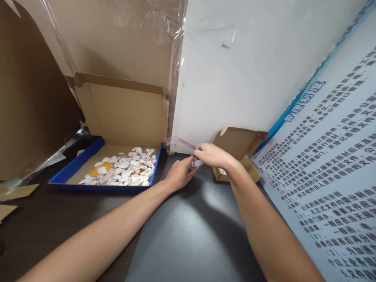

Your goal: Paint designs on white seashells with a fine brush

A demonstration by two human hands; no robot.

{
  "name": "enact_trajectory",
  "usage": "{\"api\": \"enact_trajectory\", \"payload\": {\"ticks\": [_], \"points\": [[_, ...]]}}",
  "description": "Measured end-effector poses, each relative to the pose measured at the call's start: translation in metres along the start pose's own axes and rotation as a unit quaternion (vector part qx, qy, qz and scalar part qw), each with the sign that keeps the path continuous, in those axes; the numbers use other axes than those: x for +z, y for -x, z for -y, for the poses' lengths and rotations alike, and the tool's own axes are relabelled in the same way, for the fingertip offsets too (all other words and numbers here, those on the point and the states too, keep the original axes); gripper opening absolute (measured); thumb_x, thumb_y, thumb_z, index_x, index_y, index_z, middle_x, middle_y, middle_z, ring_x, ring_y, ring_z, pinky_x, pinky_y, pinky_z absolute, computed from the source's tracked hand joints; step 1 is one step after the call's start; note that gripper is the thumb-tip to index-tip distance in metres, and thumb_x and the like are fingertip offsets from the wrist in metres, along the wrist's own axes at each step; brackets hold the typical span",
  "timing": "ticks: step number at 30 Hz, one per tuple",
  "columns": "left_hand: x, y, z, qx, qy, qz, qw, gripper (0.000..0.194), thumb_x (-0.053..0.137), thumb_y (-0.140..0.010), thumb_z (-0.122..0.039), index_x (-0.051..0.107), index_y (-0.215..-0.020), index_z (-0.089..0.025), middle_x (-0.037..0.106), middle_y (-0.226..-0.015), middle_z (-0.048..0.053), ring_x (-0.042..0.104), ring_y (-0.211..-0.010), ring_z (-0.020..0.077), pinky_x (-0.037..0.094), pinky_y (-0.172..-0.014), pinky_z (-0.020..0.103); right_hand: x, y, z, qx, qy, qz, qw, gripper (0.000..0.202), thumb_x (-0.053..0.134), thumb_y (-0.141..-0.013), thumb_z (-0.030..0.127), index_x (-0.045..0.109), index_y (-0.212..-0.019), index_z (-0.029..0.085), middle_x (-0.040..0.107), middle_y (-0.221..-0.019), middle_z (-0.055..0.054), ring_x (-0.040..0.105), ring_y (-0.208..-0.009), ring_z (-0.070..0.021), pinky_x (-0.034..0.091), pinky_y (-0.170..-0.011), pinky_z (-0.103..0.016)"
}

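My left hand [179,173] is closed around a small clear, glass-like container [196,163], which shows between its thumb and fingers. Just above and to the right, my right hand [214,156] is pinched, palm down. A thin pinkish strip [185,143] runs up and left from its fingertips, in front of the white board. Its exact kind is too blurred to tell. To the left, a blue-edged cardboard box [100,188] with its lid raised holds many pale seashells [129,168] and an orange piece [100,169].
Behind my right wrist stands a small open cardboard box [239,143]. A dark grey mat [182,235] covers the table in front. Plastic-wrapped cardboard [117,39] and a white board [235,78] rise behind; a printed panel [331,164] leans at the right.
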State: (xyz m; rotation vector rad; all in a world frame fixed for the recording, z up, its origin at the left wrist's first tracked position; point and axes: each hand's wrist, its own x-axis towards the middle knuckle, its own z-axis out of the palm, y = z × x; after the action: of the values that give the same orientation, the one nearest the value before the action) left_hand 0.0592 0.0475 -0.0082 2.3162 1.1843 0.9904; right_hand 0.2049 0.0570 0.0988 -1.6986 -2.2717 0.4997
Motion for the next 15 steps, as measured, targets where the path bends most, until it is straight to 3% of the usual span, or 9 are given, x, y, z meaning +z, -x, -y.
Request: {"api": "enact_trajectory", "payload": {"ticks": [15], "points": [[0.0017, -0.0001, 0.0021, -0.023, -0.014, -0.005, 1.000, 0.015, 0.057, -0.087, -0.030, 0.055, -0.100, -0.022, 0.070, -0.088, 0.002, 0.064, -0.073, 0.0191, 0.039, -0.062, 0.027, -0.0016, 0.0017, 0.0025, 0.014, 0.043, 0.047, 0.998, 0.022, 0.045, -0.088, 0.030, 0.061, -0.081, 0.017, 0.071, -0.086, -0.008, 0.060, -0.073, -0.0193, 0.036, -0.057, -0.026]]}}
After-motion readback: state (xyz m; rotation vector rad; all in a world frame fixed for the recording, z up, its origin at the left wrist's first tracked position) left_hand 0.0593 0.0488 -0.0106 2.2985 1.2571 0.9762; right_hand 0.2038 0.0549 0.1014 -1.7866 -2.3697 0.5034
